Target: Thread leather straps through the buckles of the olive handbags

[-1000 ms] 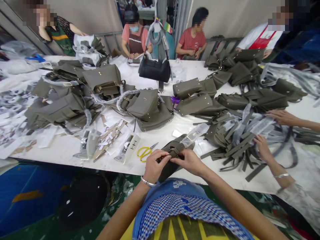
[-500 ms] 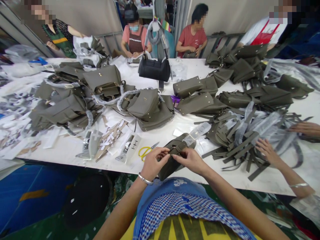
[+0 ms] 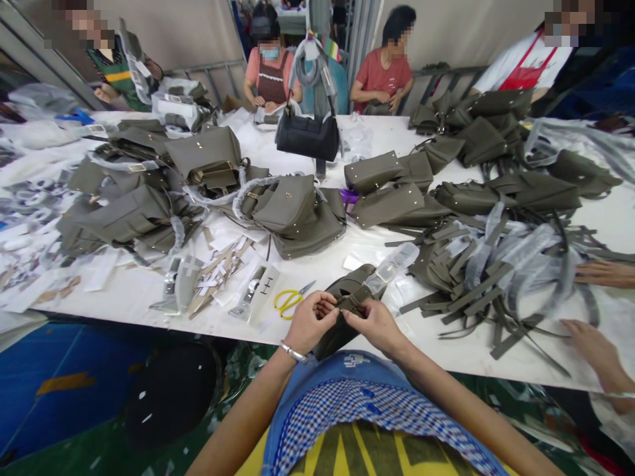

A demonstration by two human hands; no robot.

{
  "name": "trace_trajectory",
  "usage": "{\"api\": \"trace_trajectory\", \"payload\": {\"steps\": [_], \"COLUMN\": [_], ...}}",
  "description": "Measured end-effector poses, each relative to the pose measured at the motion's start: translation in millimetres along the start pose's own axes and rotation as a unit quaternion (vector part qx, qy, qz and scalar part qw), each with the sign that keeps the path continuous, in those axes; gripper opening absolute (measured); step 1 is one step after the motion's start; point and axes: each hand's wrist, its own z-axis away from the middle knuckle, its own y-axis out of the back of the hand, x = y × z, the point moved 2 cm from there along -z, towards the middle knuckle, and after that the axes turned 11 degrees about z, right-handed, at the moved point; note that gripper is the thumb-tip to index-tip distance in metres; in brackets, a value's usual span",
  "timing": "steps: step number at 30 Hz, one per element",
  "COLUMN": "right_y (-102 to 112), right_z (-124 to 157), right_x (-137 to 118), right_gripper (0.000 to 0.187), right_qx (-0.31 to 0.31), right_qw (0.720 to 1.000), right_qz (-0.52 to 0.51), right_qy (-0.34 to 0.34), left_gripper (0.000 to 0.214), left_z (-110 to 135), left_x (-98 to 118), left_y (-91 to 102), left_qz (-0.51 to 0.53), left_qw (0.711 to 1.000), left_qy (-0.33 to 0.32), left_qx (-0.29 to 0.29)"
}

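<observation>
An olive-green handbag (image 3: 337, 334) rests at the table's front edge, against my apron. My left hand (image 3: 313, 322) pinches a part of it near the middle, fingers curled; the exact spot is partly hidden. Close beside it, my right hand (image 3: 373, 322) grips the bag's strap area with thumb and fingers together. A strap wrapped in clear plastic (image 3: 394, 264) sticks out beyond the bag to the upper right. Yellow-handled scissors (image 3: 290, 303) lie just left of my left hand.
Olive bags (image 3: 292, 215) are heaped across the table (image 3: 218, 317). Loose straps (image 3: 476, 277) pile up at right, where a co-worker's hand (image 3: 595, 350) reaches in. A black bag (image 3: 307, 135) hangs from a post. Several people sit or stand opposite. Paper scraps (image 3: 223, 264) lie at left.
My hands stay on the bag with only slight shifts. The co-worker's nearer hand at right has drawn back from the strap pile. At far left, a person has raised an item.
</observation>
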Motion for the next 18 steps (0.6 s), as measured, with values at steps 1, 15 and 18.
{"api": "trace_trajectory", "payload": {"steps": [1, 15, 18], "right_y": [-1, -5, -8], "right_z": [0, 5, 5], "right_x": [1, 0, 0], "right_gripper": [0.026, 0.026, 0.024], "right_qx": [-0.004, -0.055, -0.025], "right_qw": [1.0, 0.998, 1.0], "right_qz": [0.007, -0.023, -0.005], "right_qy": [-0.001, -0.012, -0.01], "left_gripper": [0.015, 0.018, 0.015], "left_z": [0, 8, 7], "left_x": [0, -8, -10], "left_y": [-0.1, 11.5, 5.7], "left_qz": [-0.002, 0.042, 0.028], "left_qw": [1.0, 0.998, 0.999], "left_qy": [0.0, 0.034, 0.032], "left_qx": [0.002, -0.035, -0.027]}}
